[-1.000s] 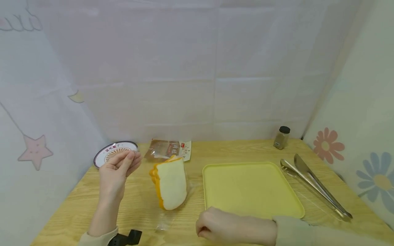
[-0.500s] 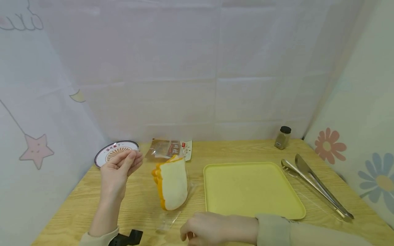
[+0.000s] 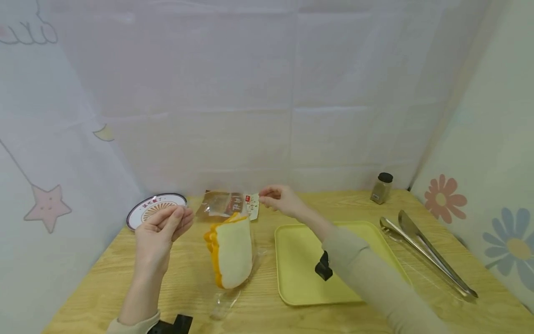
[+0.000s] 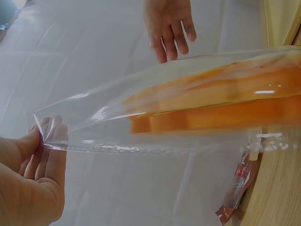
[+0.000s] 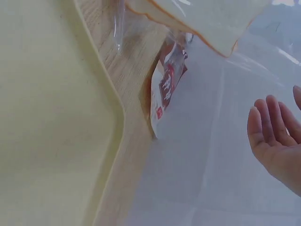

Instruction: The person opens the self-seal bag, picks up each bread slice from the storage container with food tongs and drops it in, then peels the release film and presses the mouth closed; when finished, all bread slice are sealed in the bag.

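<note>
My left hand (image 3: 156, 236) pinches the top corner of a clear plastic bag (image 4: 101, 113) between thumb and fingers. Inside the bag are bread slices (image 3: 235, 253) with orange crusts and a white face; the bag hangs over the wooden table, its clear lower end trailing toward me. On the far side of the bag my right hand (image 3: 281, 202) is raised with nothing in its grasp. Its fingers (image 5: 265, 117) are loosely extended in the right wrist view, apart from the bag's upper edge in that view.
A yellow tray (image 3: 281, 297) lies under my right forearm. Metal tongs (image 3: 429, 255) rest right of it, and a black-lidded spice jar (image 3: 381, 189) stands at the back right. Behind the bread is a brown printed packet (image 3: 214, 206); a patterned plate (image 3: 139, 214) lies at the back left.
My right hand has risen from the table's front edge, up and away past the tray, to the far side of the bag. The left hand stays in place, still pinching the bag.
</note>
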Motion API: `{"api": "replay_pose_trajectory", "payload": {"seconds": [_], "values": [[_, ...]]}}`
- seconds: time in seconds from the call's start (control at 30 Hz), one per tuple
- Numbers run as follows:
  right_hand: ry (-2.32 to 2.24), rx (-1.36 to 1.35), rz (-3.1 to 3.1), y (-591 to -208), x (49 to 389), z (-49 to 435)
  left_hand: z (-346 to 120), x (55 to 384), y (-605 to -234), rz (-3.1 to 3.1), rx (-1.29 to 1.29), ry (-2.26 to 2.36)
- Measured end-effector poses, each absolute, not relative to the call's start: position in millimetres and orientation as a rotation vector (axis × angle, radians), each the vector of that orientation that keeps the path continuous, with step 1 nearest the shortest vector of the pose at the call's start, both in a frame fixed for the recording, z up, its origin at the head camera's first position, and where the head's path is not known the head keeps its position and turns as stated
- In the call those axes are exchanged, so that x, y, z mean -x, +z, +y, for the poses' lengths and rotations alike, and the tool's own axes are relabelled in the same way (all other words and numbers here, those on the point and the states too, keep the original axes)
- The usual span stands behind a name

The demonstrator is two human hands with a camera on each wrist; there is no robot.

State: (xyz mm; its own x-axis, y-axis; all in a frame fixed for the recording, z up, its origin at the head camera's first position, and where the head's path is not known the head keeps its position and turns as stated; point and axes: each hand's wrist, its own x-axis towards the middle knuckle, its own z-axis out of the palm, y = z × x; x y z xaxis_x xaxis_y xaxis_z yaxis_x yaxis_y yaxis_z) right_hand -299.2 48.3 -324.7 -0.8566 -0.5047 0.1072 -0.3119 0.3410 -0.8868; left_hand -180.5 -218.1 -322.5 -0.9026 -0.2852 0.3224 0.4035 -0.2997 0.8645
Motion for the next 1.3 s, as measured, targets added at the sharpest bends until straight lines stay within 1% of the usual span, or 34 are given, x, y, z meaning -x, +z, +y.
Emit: {"api": "replay_pose_trajectory", "payload": {"seconds": [0.17,0.33,0.43,0.67,1.1,1.3], "values": [[-1.611,0.701,2.263,-328.9,323.9,38.6,-217.5,179.3,-323.4,-1.543,0.153,-2.23],[-1.692,0.734,2.081,-327.4,334.9,20.7,-216.2,180.1,-322.3,-1.535,0.163,-2.224],[-1.734,0.703,2.011,-327.5,338.3,11.5,-215.5,180.2,-321.7,-1.534,0.163,-2.228],[-1.795,0.616,1.949,-329.3,339.9,3.6,-215.0,179.8,-320.8,-1.547,0.156,-2.248],[-1.92,0.627,2.01,-330.9,334.8,8.3,-215.6,181.0,-322.1,-1.542,0.199,-2.221],[-1.836,0.633,2.018,-330.5,335.2,6.1,-214.6,181.8,-322.1,-1.54,0.178,-2.222]]}}
